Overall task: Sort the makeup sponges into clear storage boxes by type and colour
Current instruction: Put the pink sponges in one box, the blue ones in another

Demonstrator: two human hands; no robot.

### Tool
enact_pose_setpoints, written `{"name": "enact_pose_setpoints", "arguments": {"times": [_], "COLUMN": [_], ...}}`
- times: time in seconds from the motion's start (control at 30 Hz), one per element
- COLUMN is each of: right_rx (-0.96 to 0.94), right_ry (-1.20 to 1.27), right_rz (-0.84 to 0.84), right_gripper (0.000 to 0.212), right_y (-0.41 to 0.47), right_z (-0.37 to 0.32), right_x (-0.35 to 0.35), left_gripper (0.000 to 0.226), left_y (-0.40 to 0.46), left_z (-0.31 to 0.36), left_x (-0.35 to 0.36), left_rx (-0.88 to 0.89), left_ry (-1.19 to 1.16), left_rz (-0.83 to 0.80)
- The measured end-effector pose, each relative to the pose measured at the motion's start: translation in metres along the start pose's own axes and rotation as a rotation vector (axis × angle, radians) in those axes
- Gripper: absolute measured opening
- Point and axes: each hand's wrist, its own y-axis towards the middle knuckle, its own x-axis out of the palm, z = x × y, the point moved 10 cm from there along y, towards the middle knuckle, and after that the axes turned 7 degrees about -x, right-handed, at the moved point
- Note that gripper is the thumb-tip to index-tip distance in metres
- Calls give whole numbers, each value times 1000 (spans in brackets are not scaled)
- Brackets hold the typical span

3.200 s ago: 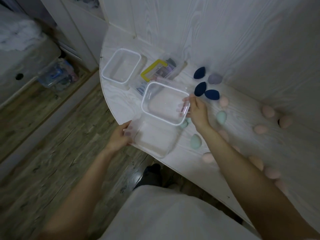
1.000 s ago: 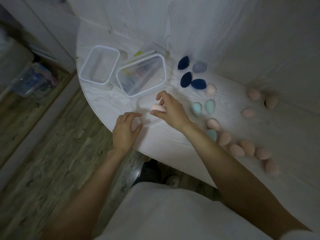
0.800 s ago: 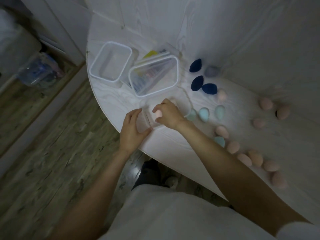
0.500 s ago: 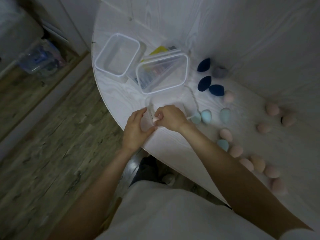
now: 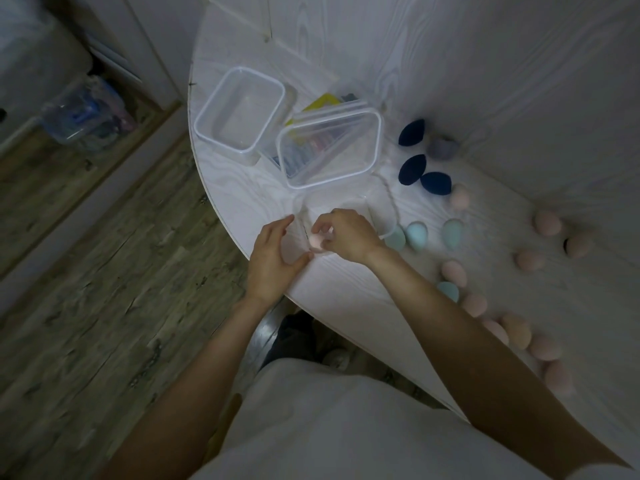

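White wood-grain tabletop, rounded at its edge above a grey plank floor, carries the whole job. A pale pink teardrop sponge is pinched in the curled fingers of the right hand, just over the near wall of a low clear plastic box at the table edge. That box is steadied by the left hand, whose fingers are spread and cupped against its outer corner. The first pink sponge is judged to be going in; nothing else appears sorted. Beyond this box stand two more clear rectangular boxes, one empty, one resting over coloured packets. To the right of it lie mint-blue sponges, navy sponges and a trail of pink sponges. Next, release is called for, then a reach rightward for another pink one. No writing can be read.
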Motion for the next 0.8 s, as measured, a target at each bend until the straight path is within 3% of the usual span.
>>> {"name": "enact_pose_setpoints", "arguments": {"times": [0.23,0.4,0.5,0.63,0.73,0.8], "right_rx": [17,4,-29,-40,71,215], "right_ry": [63,102,157,197,146,147], "right_rz": [-11,82,228,521,747,802], "right_gripper": [42,36,25,21,19,19], "right_y": [-1,-6,-22,-86,-163,-208], "right_z": [2,5,6,24,64,99], "right_x": [-1,-10,-27,-58,-68,-57], "left_gripper": [70,56,47,28,21,24], "left_y": [-1,-7,-14,-27,-48,-62], "left_z": [3,10,27,84,139,159], "left_x": [-2,-9,-18,-12,38,86], "left_rx": [10,12,54,331,630,784], "left_ry": [3,24,9,15,25,90], "left_rz": [17,51,103,107,-105,-277]}}
